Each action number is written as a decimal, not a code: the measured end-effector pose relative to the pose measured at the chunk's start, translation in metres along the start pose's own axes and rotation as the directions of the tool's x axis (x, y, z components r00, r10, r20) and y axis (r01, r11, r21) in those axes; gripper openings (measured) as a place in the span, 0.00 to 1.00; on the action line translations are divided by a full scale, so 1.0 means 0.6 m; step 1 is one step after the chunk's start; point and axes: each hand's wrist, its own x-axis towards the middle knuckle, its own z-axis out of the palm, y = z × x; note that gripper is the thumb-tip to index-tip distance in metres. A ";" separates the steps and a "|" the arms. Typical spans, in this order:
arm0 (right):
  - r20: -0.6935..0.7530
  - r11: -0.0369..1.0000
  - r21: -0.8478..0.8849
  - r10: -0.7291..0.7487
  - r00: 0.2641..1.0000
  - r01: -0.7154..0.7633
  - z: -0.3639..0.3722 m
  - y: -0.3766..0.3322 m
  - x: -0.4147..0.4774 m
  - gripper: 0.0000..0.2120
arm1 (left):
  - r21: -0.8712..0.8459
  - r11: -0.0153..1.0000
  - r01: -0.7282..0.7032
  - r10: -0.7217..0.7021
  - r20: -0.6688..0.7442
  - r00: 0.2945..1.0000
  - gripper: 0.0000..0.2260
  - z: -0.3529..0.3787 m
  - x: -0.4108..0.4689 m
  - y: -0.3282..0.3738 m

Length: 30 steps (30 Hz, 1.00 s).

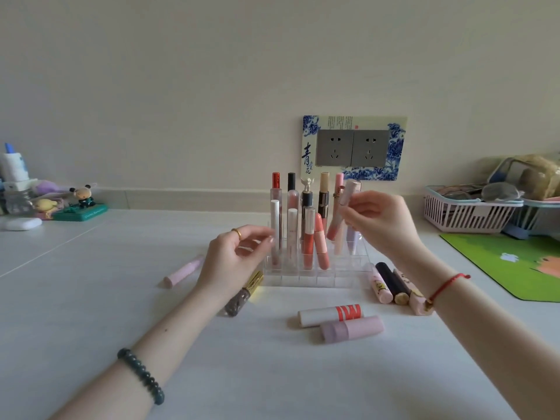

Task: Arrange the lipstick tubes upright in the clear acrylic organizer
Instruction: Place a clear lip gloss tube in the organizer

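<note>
The clear acrylic organizer (pixel 318 275) stands mid-table with several lipstick tubes upright in its back rows, among them a white-capped tube (pixel 275 221) and a coral tube (pixel 321 247). My right hand (pixel 378 221) pinches a tube with a pale pink cap (pixel 348 192), tilted, above the organizer's right side. My left hand (pixel 235 256) rests at the organizer's left edge, fingers loosely curled, fingertips near the white-capped tube, holding nothing. Loose tubes lie on the table: a pink one (pixel 183 271), a gold-capped brown one (pixel 242 295), a white-and-red one (pixel 330 315), a mauve one (pixel 351 328) and three to the right (pixel 394 286).
A wall socket plate (pixel 353 148) is behind the organizer. Pink baskets (pixel 466 213) with clutter and a green mat (pixel 509 263) lie at the right. Small figurines (pixel 81 201) and a white case (pixel 22 223) stand at the far left.
</note>
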 end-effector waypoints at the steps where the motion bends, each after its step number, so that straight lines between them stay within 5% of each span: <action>1: -0.032 0.999 -0.028 0.015 0.999 -0.016 -0.003 0.010 0.002 0.06 | 0.043 0.999 0.012 -0.012 -0.009 1.000 0.06 -0.006 0.002 -0.008; 7: -0.095 0.991 -0.129 0.027 0.995 -0.039 0.003 0.046 -0.006 0.08 | 0.282 0.952 0.121 -0.141 0.049 0.989 0.08 -0.017 0.007 -0.054; 30: 0.022 0.942 -0.332 0.067 0.998 -0.056 0.027 0.076 -0.015 0.07 | 0.325 0.933 0.155 -0.213 0.152 0.965 0.12 -0.011 0.003 -0.066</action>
